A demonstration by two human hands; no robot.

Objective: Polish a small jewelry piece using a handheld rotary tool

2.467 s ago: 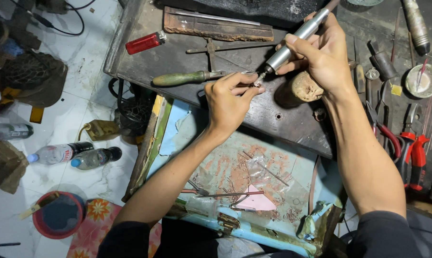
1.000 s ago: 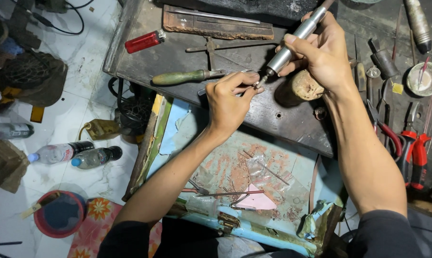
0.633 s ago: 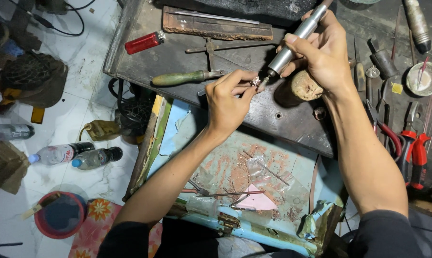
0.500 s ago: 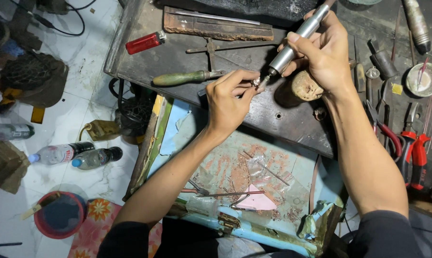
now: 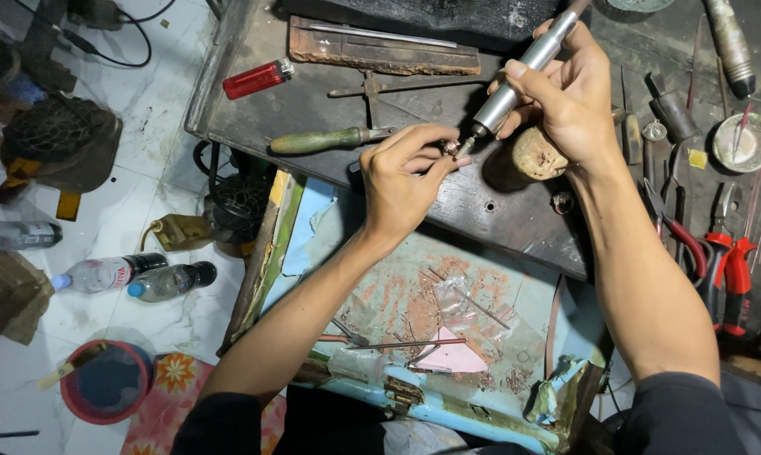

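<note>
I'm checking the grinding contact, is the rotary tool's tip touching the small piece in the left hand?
Touching. The head view shows the rotary tool tip meeting the small piece pinched in the left hand, with no gap visible.

A smooth, satin metal rotary tool (image 5: 523, 72) is seen. The surface (image 5: 448, 202) appears as dark, worn, matt wood. The lighter (image 5: 258, 78) near its left edge is glossy red plastic.
</note>
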